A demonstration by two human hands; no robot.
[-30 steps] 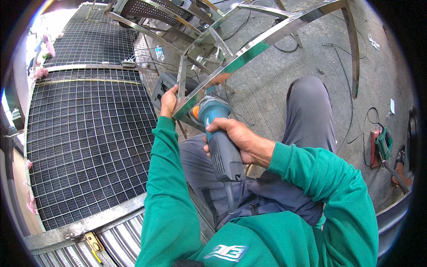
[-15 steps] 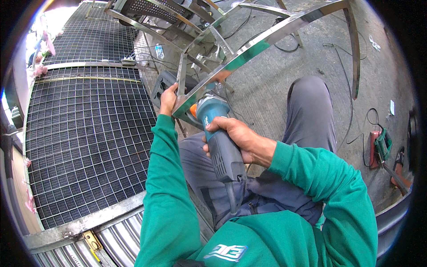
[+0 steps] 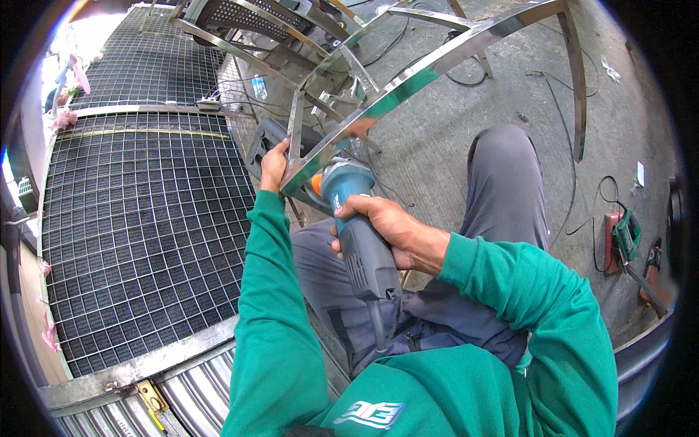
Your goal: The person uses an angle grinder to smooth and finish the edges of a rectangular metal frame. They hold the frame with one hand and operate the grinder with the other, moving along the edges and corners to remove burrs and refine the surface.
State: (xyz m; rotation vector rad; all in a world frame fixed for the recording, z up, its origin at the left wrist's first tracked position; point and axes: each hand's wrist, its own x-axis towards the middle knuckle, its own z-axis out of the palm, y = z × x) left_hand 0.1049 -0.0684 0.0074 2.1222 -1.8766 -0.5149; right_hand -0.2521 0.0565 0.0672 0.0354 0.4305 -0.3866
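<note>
My right hand (image 3: 386,227) is wrapped round the body of a teal and black angle grinder (image 3: 352,186), its cord end pointing toward my lap. The grinder's head lies against the underside of a shiny metal frame (image 3: 408,95) near its closest corner; the frame hides most of the disc, and an orange part shows beside it. My left hand (image 3: 274,166) grips that same corner of the frame from the left, fingers partly hidden behind the metal. The frame is made of polished rectangular tubes and stretches away to the upper right, where one leg bends down.
On the left lies a wire grid (image 3: 145,240) over dark ribbed matting. A clear plastic bottle (image 3: 260,87) stands beyond the frame. Black cables (image 3: 571,167) run over the concrete floor. A green power tool (image 3: 626,237) sits at the right, near another person's foot (image 3: 650,280).
The grinder has shifted very slightly down and to the left along the frame's underside. My left hand keeps its hold on the corner.
</note>
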